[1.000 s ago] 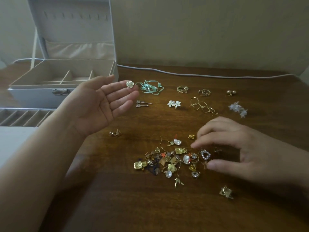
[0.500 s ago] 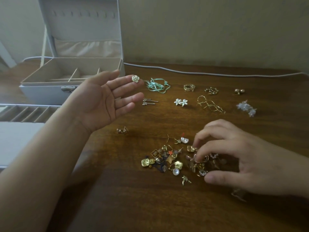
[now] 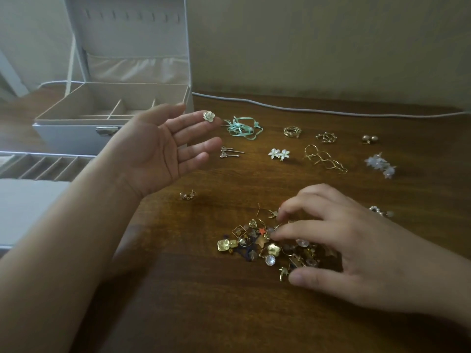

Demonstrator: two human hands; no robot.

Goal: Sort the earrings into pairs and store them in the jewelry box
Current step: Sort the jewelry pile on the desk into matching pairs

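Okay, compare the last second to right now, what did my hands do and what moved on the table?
The right hand moved left onto the earring pile; its fingertips now dig into it, and the loose pieces bunched up under it. Nothing is clearly picked up. The left hand stayed raised, palm open, with the rose earring at its fingertips. The sorted pairs and the jewelry box did not move.

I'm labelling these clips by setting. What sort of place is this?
Probably a home room, perhaps a bedroom: a dark wooden table against a plain beige wall, with an open white jewelry box and a white cable.
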